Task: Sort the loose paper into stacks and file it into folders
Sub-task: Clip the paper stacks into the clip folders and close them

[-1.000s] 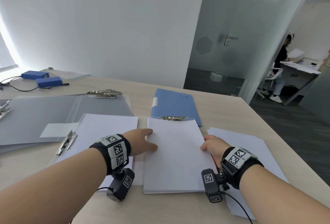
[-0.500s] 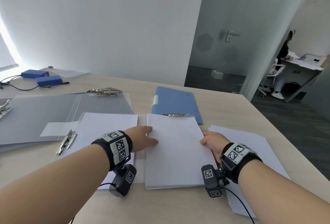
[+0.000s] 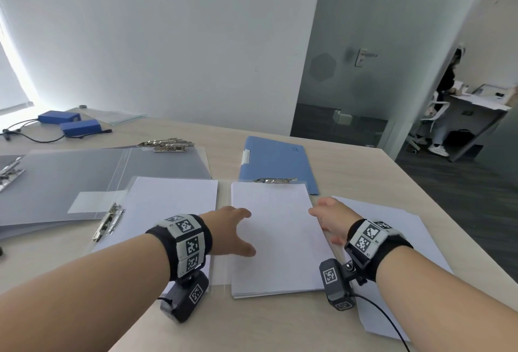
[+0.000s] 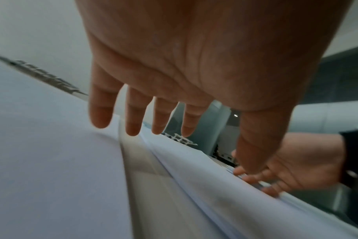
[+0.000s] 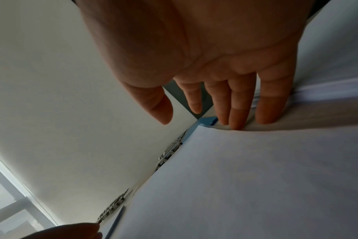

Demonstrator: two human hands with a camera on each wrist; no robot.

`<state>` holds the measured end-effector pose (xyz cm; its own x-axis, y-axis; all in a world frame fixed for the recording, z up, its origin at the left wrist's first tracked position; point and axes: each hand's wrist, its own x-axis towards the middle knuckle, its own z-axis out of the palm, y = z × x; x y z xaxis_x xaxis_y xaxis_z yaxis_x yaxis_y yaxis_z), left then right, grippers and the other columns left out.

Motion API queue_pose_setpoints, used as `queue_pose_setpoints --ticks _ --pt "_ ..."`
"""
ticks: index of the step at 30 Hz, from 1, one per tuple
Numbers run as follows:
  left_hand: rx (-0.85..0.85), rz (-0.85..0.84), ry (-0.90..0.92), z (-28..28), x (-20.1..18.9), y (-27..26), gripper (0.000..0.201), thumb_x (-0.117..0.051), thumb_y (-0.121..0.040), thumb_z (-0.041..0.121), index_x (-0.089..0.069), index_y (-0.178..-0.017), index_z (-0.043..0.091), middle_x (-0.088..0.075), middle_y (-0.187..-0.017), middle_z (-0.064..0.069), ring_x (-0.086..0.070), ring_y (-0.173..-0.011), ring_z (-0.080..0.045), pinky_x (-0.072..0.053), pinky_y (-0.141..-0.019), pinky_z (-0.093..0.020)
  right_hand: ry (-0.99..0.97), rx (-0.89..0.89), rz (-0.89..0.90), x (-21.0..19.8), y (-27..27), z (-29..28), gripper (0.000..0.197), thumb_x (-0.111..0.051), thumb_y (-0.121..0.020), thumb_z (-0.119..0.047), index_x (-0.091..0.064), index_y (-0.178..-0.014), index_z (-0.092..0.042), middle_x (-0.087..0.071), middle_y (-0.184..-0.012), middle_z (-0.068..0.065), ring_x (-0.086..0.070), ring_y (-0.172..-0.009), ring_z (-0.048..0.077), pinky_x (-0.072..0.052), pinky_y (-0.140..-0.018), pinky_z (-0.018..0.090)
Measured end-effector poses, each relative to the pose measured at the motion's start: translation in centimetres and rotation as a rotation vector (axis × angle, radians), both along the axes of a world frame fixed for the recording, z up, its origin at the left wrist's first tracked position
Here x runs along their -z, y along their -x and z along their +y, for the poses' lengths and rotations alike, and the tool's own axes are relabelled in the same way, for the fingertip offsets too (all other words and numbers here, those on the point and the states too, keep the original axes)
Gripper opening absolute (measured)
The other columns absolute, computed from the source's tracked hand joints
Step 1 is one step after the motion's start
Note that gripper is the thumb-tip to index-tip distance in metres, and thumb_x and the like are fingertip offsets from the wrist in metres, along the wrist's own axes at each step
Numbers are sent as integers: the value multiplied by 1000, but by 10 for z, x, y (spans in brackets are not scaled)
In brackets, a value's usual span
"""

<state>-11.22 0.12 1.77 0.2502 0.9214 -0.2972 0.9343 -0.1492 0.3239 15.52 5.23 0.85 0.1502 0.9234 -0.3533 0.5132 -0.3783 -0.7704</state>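
Paper stack (image 3: 276,239): square on the right half of an open clear folder (image 3: 222,273), near table edge, top edge just short of the metal clip (image 3: 274,180).
Left hand (image 3: 229,232): fingers straight and spread, thumb on the stack's left margin; holding nothing, seen splayed above the sheets in the left wrist view.
Right hand (image 3: 332,218): fingers straight, tips pressed against the stack's right edge; no grip on it, confirmed in the right wrist view (image 5: 238,119).
Step in hand: likely squaring the stack and seating it in the folder, one hand at each side.
Loose sheets (image 3: 392,239): spread under and beyond the right wrist, not yet filed.
Left page (image 3: 168,211): second white sheet on the folder's left half, side clip (image 3: 109,221) beside it.
Next move: probably nudging the top edge under the clip and clamping; calls for even side pressure so sheets stay aligned.
Farther off: grey folders (image 3: 84,177), blue folder (image 3: 277,161) shut beyond the clip.
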Motion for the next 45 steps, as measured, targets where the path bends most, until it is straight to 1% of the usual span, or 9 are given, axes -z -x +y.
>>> queue_pose_setpoints --ticks 3,7,12,15,19,24,28,32,45 --pt "90 70 48 -11 0 -9 106 -73 -69 73 -19 -155 42 -15 -166 11 -42 -142 -20 -39 -114 -45 -9 -63 -65 -4 2 -5 56 -57 -95 -31 -41 -148 -20 -59 -114 -4 -60 -91 11 -52 -76 32" --pt "176 194 90 -23 4 -16 120 -76 -56 78 -8 -151 53 7 -168 15 -28 -150 -25 -36 -115 -51 -17 -108 -135 -3 1 -7 57 -55 -97 -29 -39 -150 -17 -36 -82 -16 -31 -63 0 -23 -53 19" --pt "214 257 60 -27 5 -19 116 -79 -61 69 -7 -152 54 6 -168 14 -24 -152 -25 -38 -114 -51 4 -186 -203 -9 -2 -12 60 -54 -98 -34 -35 -153 -18 -53 -108 -9 -42 -75 5 -27 -56 19" --pt "212 249 54 -28 5 -19 112 -77 -63 66 -10 -151 54 1 -168 14 -28 -150 -24 -41 -112 -50 23 -192 -224 -13 -2 -15 62 -54 -98 -38 -34 -154 -20 -47 -147 2 -52 -110 17 -49 -83 28" --pt "223 244 29 -31 9 -23 104 -76 -66 58 -15 -151 52 -5 -167 13 -41 -142 -26 -47 -105 -47 53 -185 -247 -13 -3 -18 60 -55 -95 -41 -37 -151 -25 -52 -139 4 -59 -125 34 -53 -100 50" --pt "223 234 17 -32 10 -26 103 -77 -69 61 -17 -152 50 -6 -168 11 -40 -143 -28 -44 -109 -48 61 -158 -238 -17 -2 -21 46 -55 -95 -39 -48 -138 -26 -56 -129 6 -61 -116 33 -55 -97 53" --pt "12 -20 97 -22 -3 -21 88 -70 -78 68 -30 -151 40 -36 -157 3 -46 -136 -23 -39 -113 -41 74 -168 -212 -16 -4 -23 35 -55 -93 -36 -55 -127 -26 -54 -107 0 -60 -105 26 -58 -89 50" --pt "-341 -392 109 -4 -3 -15 49 -65 -91 42 -52 -133 20 -57 -106 -1 -62 -102 -25 -58 -90 -36 104 -194 -185 -15 -8 -23 23 -55 -91 -26 -58 -114 -21 -53 -108 6 -57 -95 24 -59 -83 50" --pt "-678 -790 214 16 13 -4 34 -61 -84 31 -60 -116 18 -59 -120 -8 -59 -109 -24 -57 -85 -42 98 -84 -66 -9 -11 -26 23 -52 -96 -27 -60 -117 -25 -54 -105 3 -51 -82 17 -52 -65 32"
